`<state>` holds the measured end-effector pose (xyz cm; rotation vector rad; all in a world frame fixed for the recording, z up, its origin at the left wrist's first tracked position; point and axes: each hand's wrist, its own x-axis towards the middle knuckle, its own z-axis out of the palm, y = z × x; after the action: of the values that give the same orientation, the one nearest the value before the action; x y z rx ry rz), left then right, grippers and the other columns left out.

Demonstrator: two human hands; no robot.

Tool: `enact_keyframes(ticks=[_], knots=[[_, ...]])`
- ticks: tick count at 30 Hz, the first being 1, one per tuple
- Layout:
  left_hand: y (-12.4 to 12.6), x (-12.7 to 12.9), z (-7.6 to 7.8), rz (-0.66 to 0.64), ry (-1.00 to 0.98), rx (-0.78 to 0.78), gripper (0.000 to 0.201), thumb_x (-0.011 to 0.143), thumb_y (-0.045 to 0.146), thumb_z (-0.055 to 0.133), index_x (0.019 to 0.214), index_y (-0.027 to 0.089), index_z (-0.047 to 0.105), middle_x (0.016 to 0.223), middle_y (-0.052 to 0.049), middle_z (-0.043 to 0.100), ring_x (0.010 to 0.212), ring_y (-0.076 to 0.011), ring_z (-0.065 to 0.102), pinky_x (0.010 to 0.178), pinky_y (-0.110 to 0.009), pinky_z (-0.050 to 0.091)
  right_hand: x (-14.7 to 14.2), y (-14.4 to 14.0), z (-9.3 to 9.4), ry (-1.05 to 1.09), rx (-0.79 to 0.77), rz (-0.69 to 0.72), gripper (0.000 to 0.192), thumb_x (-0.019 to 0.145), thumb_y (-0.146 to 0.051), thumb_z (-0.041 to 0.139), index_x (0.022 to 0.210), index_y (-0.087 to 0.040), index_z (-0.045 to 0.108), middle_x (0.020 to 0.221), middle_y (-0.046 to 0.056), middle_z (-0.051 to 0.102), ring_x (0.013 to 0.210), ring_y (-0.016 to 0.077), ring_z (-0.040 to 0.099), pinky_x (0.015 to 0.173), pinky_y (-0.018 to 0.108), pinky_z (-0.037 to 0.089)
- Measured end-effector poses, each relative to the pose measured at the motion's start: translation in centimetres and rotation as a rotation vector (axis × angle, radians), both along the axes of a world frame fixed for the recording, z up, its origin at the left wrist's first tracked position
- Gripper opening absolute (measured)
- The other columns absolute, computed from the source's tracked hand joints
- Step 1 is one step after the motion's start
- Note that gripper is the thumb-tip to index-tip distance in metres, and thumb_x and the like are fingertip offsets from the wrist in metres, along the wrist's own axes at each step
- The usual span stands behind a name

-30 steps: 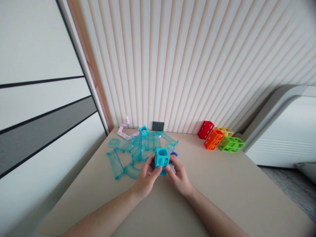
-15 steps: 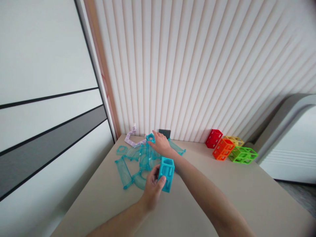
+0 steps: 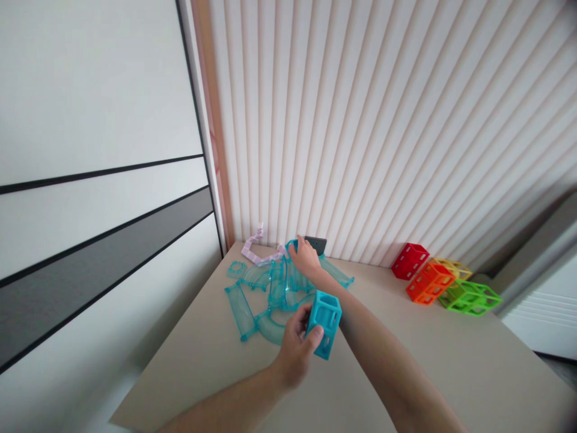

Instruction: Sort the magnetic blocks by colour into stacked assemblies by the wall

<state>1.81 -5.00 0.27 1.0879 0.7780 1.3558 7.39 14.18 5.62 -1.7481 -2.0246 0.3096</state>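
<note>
My left hand (image 3: pixel 297 349) is closed around a blue hollow toy block (image 3: pixel 325 322), held tilted above the table. Its thumb presses the near face; the other fingers are mostly behind the block. Farther back, my right hand (image 3: pixel 305 257) has its thumb and fingers round a smaller blue block (image 3: pixel 292 245), which they partly cover. Translucent blue track pieces (image 3: pixel 279 282) lie spread on the table below and around both hands. Some of these are curved, others straight, and a flat square frame (image 3: pixel 237 269) lies at their left.
On the right of the table (image 3: pixel 387 361) stand a red block (image 3: pixel 409 261), an orange block (image 3: pixel 429 282), a yellow block (image 3: pixel 455 268) and a green block (image 3: pixel 471 297). A purple and white folding chain (image 3: pixel 252 255) lies by the ribbed wall. A dark socket (image 3: pixel 315 245) is behind my right hand.
The view has shifted, so everything sits farther right. My right hand has gone from spread fingers over the small blue block to fingers curled round it. My left hand still holds its block.
</note>
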Motion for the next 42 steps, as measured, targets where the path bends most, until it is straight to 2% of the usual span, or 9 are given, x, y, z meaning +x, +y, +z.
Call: enact_keyframes(ticks=[9, 14, 17, 21, 23, 26, 30, 35, 42], knots=[[0.0, 0.0, 0.6, -0.020, 0.016, 0.013, 0.045, 0.083, 0.054, 0.069, 0.110, 0.018, 0.067, 0.097, -0.006, 0.070, 0.087, -0.0200, 0.061, 0.080, -0.030, 0.050, 2.1, 0.3, -0.8, 0.201, 0.080, -0.082, 0.049, 0.099, -0.029, 0.045, 0.145, -0.011, 0.048, 0.127, 0.023, 0.062, 0.115, 0.0328, 0.064, 0.095, 0.041, 0.048], [-0.1, 0.0, 0.8, -0.003, 0.027, -0.003, 0.044, 0.084, 0.053, 0.069, 0.111, 0.019, 0.066, 0.099, -0.006, 0.071, 0.090, -0.0212, 0.062, 0.082, -0.031, 0.050, 4.1, -1.1, -0.2, 0.343, 0.183, -0.019, 0.058, 0.096, -0.032, 0.049, 0.151, -0.015, 0.042, 0.132, 0.018, 0.058, 0.101, 0.0242, 0.066, 0.091, 0.037, 0.052], [-0.1, 0.0, 1.0, 0.019, 0.025, -0.008, 0.046, 0.084, 0.053, 0.069, 0.115, 0.020, 0.064, 0.106, -0.007, 0.072, 0.098, -0.0233, 0.063, 0.087, -0.033, 0.051, 6.2, -3.5, -0.5, 0.634, 0.261, 0.083, 0.064, 0.091, -0.039, 0.059, 0.150, -0.019, 0.042, 0.122, 0.013, 0.062, 0.089, 0.0208, 0.066, 0.083, 0.037, 0.055], [-0.1, 0.0, 1.4, 0.024, 0.030, 0.025, 0.046, 0.086, 0.053, 0.068, 0.119, 0.022, 0.063, 0.112, -0.007, 0.071, 0.107, -0.0254, 0.064, 0.096, -0.036, 0.049, 9.6, -8.4, -1.4, 1.089, 0.237, 0.185, 0.065, 0.082, -0.044, 0.076, 0.139, -0.027, 0.049, 0.117, 0.007, 0.068, 0.098, 0.0219, 0.068, 0.085, 0.037, 0.056], [0.0, 0.0, 1.5, 0.016, 0.035, 0.033, 0.047, 0.086, 0.053, 0.068, 0.121, 0.022, 0.063, 0.117, -0.008, 0.071, 0.111, -0.0264, 0.063, 0.098, -0.036, 0.048, 11.2, -10.9, -1.9, 1.178, 0.188, 0.176, 0.051, 0.082, -0.042, 0.078, 0.126, -0.026, 0.060, 0.115, 0.007, 0.071, 0.099, 0.0222, 0.069, 0.087, 0.037, 0.056], [-0.1, 0.2, 1.5, -0.004, 0.051, 0.019, 0.051, 0.086, 0.054, 0.068, 0.125, 0.021, 0.061, 0.119, -0.009, 0.071, 0.112, -0.0271, 0.064, 0.096, -0.036, 0.049, 13.0, -13.9, -2.6, 1.280, 0.110, 0.114, 0.053, 0.084, -0.046, 0.076, 0.131, -0.027, 0.060, 0.118, 0.007, 0.072, 0.102, 0.0250, 0.070, 0.090, 0.042, 0.056], [-0.1, 0.3, 1.3, -0.091, 0.087, 0.016, 0.053, 0.088, 0.053, 0.067, 0.129, 0.022, 0.056, 0.117, -0.009, 0.071, 0.105, -0.0247, 0.066, 0.090, -0.034, 0.051, 13.7, -15.7, -2.8, 1.325, 0.020, 0.127, 0.068, 0.086, -0.058, 0.070, 0.143, -0.026, 0.052, 0.109, 0.010, 0.075, 0.101, 0.0298, 0.072, 0.087, 0.048, 0.057], [-0.2, 0.2, 1.3, -0.151, 0.131, 0.041, 0.054, 0.088, 0.056, 0.066, 0.129, 0.022, 0.056, 0.117, -0.010, 0.071, 0.108, -0.0260, 0.065, 0.091, -0.035, 0.051, 13.6, -15.9, -2.8, 1.281, -0.012, 0.198, 0.063, 0.090, -0.069, 0.055, 0.134, -0.024, 0.061, 0.102, 0.011, 0.076, 0.094, 0.0315, 0.073, 0.080, 0.046, 0.059], [-0.3, 0.3, 0.8, -0.176, 0.149, 0.006, 0.052, 0.087, 0.051, 0.070, 0.128, 0.024, 0.054, 0.119, -0.009, 0.069, 0.110, -0.0257, 0.065, 0.094, -0.036, 0.051, 13.5, -16.3, -3.0, 1.192, 0.102, 0.146, 0.054, 0.088, -0.061, 0.065, 0.129, -0.024, 0.066, 0.104, 0.007, 0.075, 0.091, 0.0253, 0.068, 0.081, 0.037, 0.057]])
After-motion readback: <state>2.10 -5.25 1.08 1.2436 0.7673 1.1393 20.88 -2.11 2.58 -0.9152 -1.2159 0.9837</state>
